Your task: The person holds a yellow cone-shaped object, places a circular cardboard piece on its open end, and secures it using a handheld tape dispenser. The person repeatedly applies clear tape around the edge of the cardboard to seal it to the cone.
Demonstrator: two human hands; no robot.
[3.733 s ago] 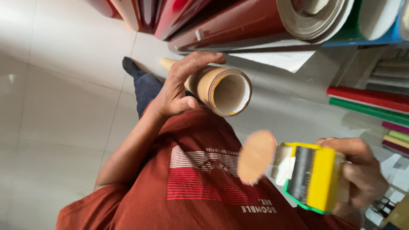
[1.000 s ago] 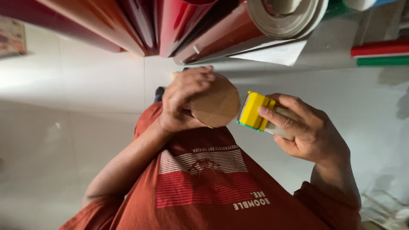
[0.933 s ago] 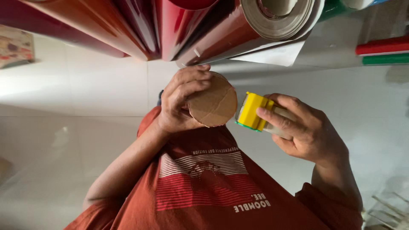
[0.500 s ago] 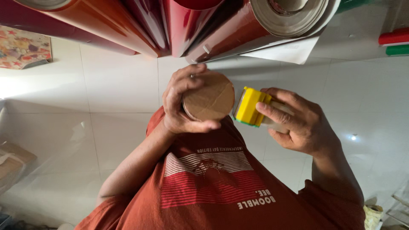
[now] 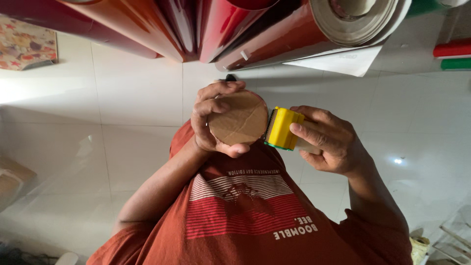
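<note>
Head view — left hand (image 5: 212, 122) grips capped tube (image 5: 239, 119); right hand (image 5: 326, 141) presses tape dispenser (image 5: 281, 128) beside.

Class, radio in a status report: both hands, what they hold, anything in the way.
Left hand wrapped around capped cardboard tube. Right hand gripping yellow tape dispenser, pressed against tube's rim. Nothing between them.

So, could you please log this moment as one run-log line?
left hand: grips capped tube | right hand: holds yellow tape dispenser against tube rim | backdrop: red rolls, tiled floor
</note>
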